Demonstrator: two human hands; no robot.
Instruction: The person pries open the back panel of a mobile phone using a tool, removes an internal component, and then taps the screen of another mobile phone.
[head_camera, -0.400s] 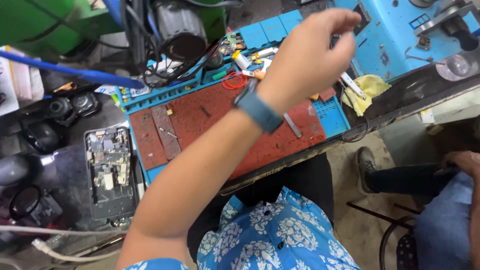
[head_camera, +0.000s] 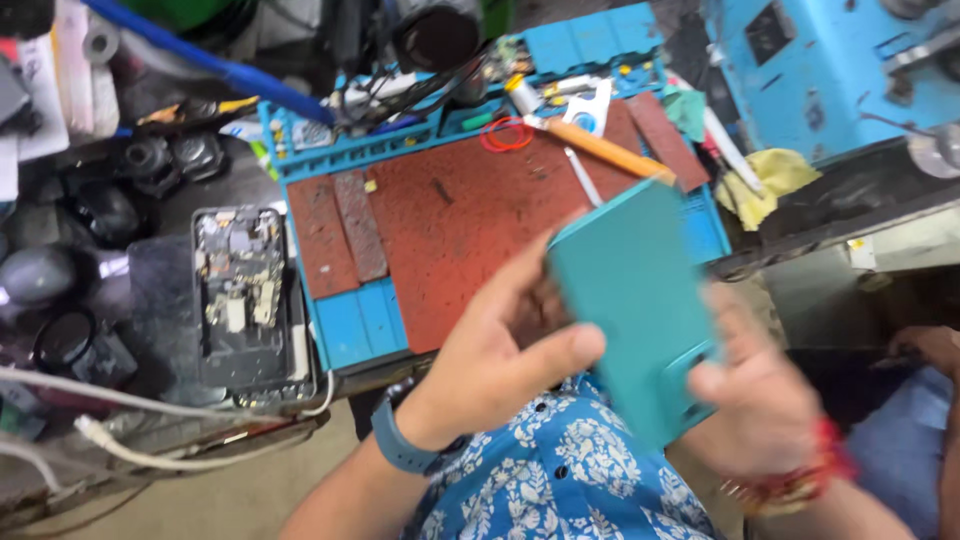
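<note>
Holding one teal phone back cover (head_camera: 632, 300) between both hands, the person keeps it above the lap. The left hand (head_camera: 500, 350) pinches its near edge, thumb across; the right hand (head_camera: 760, 400), blurred, closes on the lower corner. Gripping by the edges seems wise. Beyond the left hand: one opened phone (head_camera: 240, 290), one red mat (head_camera: 460, 210), one orange-handled tool (head_camera: 600, 147).

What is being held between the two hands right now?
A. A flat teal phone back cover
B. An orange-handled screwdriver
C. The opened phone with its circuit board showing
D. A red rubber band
A: both the left hand and the right hand grip the flat teal cover above the lap, while the screwdriver, the opened phone and the rubber band all lie on the bench.
</note>
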